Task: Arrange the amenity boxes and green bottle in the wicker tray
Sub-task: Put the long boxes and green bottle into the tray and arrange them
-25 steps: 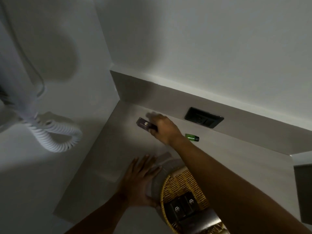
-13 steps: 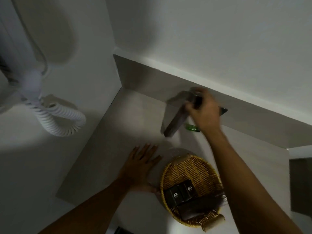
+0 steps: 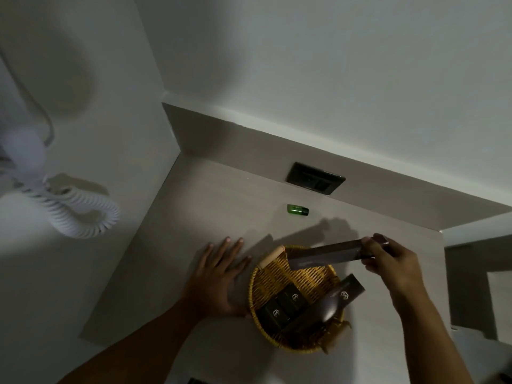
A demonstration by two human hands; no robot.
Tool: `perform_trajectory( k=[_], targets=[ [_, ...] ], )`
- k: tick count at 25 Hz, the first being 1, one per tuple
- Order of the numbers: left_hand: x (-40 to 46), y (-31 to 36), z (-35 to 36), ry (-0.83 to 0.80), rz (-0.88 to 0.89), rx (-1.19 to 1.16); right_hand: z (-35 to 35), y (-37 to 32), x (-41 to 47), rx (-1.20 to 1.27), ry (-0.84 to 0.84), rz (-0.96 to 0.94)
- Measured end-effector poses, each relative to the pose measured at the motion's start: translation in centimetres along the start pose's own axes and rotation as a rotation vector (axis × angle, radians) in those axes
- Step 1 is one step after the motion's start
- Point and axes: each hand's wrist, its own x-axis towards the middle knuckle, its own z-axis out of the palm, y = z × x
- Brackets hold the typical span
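- The table (image 3: pixel 221 189) is a pale wood-grain surface set into a corner of white walls, with a low upstand of the same finish along its far edge.
- A white coiled cord (image 3: pixel 83 214) hangs against the left wall, off the table.
- The wicker tray (image 3: pixel 253 284) sits on the near part of the table, round, golden, with a pale handle at its far rim.
- The left hand (image 3: pixel 219 275) lies flat, palm down, on the table just beside the tray's left rim, its fingers spread apart and gripping nothing.
- The right hand (image 3: pixel 393 261) hovers over the tray's far right edge, its fingers clamped on one end of a long dark box (image 3: pixel 324 254).
- That long dark box is held roughly level above the tray's far rim, its free end pointing left towards the handle.
- A second long box (image 3: pixel 346 292) lies slanted in the tray, its far end sticking out over the right rim, with a dark rounded item that I cannot identify resting on it.
- Two small dark boxes (image 3: pixel 282 304) with a pale hexagon logo lie side by side in the tray's near left part.
- A dark socket plate (image 3: pixel 315 178) sits in the upstand.
- The green bottle (image 3: pixel 296 209) lies on its side on the table, well apart from the tray, near the socket plate.
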Motion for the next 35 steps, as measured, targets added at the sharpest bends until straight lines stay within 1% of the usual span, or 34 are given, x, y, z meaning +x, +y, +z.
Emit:
perform_trajectory(
  k=[3,4,9,13,15,18,20,21,23,24,25,26,27,28,29,30,31,33,35],
  targets=[
    [-0.1,0.0,0.1,0.017,-0.008,-0.011,-0.2,-0.2,0.9,-0.076,-0.003,-0.014],
    [-0.1,0.0,0.0,0.026,-0.005,-0.009,0.2,-0.2,0.9,-0.109,-0.032,-0.017],
    [-0.1,0.0,0.0,0.082,0.029,0.009,5.6,-0.5,0.3,-0.405,-0.207,-0.087],
    [0.0,-0.2,0.1,0.079,0.035,0.004,8.8,-0.6,0.7,-0.531,-0.261,-0.144],
    [0.1,-0.2,0.1,0.072,0.029,0.004,9.6,-0.5,1.0,-0.590,-0.264,-0.218],
    [0.1,-0.3,0.3,0.057,0.017,-0.003,10.8,0.0,0.9,-0.757,-0.203,-0.317],
    [0.1,-0.3,0.5,0.051,0.016,-0.003,11.3,0.3,0.9,-0.921,-0.120,-0.336],
    [0.1,-0.3,0.6,0.056,0.017,-0.005,11.3,0.4,1.0,-0.962,-0.057,-0.344],
    [0.0,-0.4,0.9,0.076,0.020,-0.016,10.5,-0.2,2.1,-0.920,0.123,-0.377],
    [0.0,-0.4,1.0,0.086,0.021,-0.022,9.9,-0.7,3.0,-0.870,0.182,-0.408],
    [0.0,-0.4,1.0,0.090,0.020,-0.026,9.5,-1.2,4.3,-0.846,0.176,-0.461],
    [-0.1,-0.4,1.0,0.084,0.014,-0.026,9.4,-1.7,5.7,-0.853,0.095,-0.532],
    [0.0,-0.4,0.9,0.070,0.004,-0.022,9.7,-2.4,7.0,-0.884,-0.045,-0.601],
    [0.0,-0.3,0.9,0.055,-0.005,-0.018,10.4,-3.1,8.1,-0.924,-0.220,-0.649],
    [0.0,-0.2,0.8,0.044,-0.013,-0.020,11.2,-3.7,9.0,-0.967,-0.389,-0.668],
    [-0.1,-0.1,0.7,0.038,-0.020,-0.026,12.0,-4.2,9.6,-1.011,-0.517,-0.670],
    [-0.1,-0.1,0.6,0.036,-0.025,-0.031,12.6,-4.5,10.2,-1.045,-0.587,-0.673],
    [-0.1,-0.2,0.6,0.041,-0.021,-0.025,13.0,-4.6,10.9,-1.043,-0.606,-0.671],
    [-0.1,-0.2,0.7,0.044,-0.017,-0.016,11.9,-4.5,10.6,-0.927,-0.522,-0.649]
  ],
)
